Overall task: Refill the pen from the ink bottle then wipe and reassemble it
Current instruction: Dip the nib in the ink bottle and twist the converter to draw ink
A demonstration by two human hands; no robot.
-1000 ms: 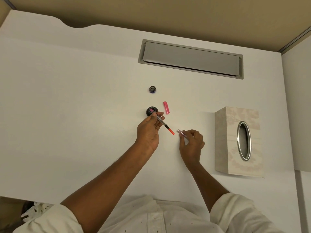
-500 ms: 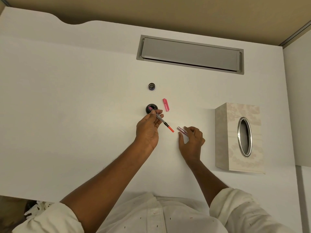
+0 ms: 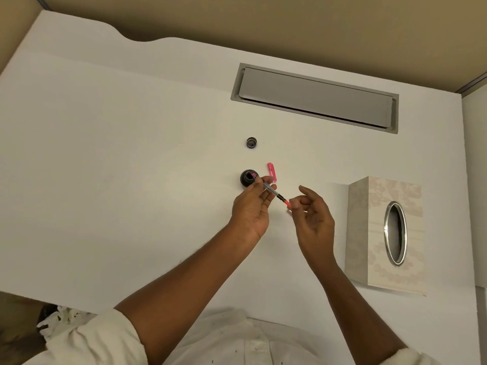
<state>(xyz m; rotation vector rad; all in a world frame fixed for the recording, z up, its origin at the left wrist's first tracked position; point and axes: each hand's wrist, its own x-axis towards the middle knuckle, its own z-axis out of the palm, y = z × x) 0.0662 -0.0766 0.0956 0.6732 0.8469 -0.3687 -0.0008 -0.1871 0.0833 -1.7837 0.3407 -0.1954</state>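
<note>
Above the white desk (image 3: pixel 131 180), the left hand (image 3: pixel 250 209) and right hand (image 3: pixel 315 219) meet by the black bottle (image 3: pixel 246 180). The left grips the slanted pen (image 3: pixel 272 192) by its clear body, pink tip in the bottle. The right's loosely curled fingers reach its red tail; I cannot tell whether they pinch it.

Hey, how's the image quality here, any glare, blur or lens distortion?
Head view: soft, even light with only faint shadows; glare only on the metal ring of the tissue box; the wide-angle lens skews the desk toward the frame edges; the pen is small, its detail soft.
</note>
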